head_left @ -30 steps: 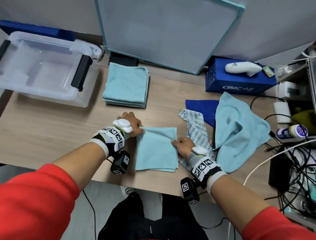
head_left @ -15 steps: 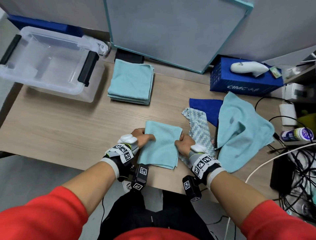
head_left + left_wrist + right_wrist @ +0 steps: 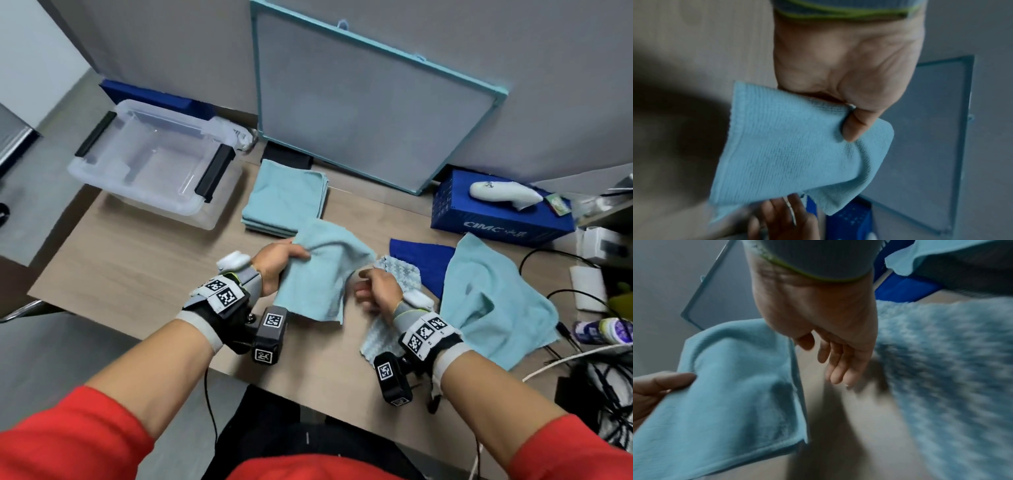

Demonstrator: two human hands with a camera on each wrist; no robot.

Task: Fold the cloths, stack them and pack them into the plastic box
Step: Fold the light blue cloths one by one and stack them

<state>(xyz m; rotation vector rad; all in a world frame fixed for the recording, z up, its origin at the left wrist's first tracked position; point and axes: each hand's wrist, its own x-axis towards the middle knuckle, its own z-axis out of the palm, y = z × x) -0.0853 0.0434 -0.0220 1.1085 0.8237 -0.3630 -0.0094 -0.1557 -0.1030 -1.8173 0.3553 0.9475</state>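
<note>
My left hand point(image 3: 281, 265) grips a folded light-blue cloth point(image 3: 320, 274) and holds it lifted above the table; in the left wrist view the thumb point(image 3: 855, 128) pinches its edge point(image 3: 797, 149). My right hand point(image 3: 375, 291) hovers just right of that cloth with loose fingers point(image 3: 836, 368) and holds nothing. A stack of folded light-blue cloths point(image 3: 286, 198) lies behind. The clear plastic box point(image 3: 113, 178) stands open at the back left. Unfolded cloths lie to the right: a patterned one point(image 3: 399, 274), a dark blue one point(image 3: 426, 262) and a large light-blue one point(image 3: 493, 301).
A framed grey board point(image 3: 370, 102) leans on the wall behind the stack. A blue carton point(image 3: 493, 212) with a white device point(image 3: 503, 195) on it sits at the back right. Cables point(image 3: 565, 298) and a bottle point(image 3: 606, 330) crowd the right edge.
The folded cloth has come up off the table in my left hand and moved toward the stack. My right hand has let go of it and drawn back.
</note>
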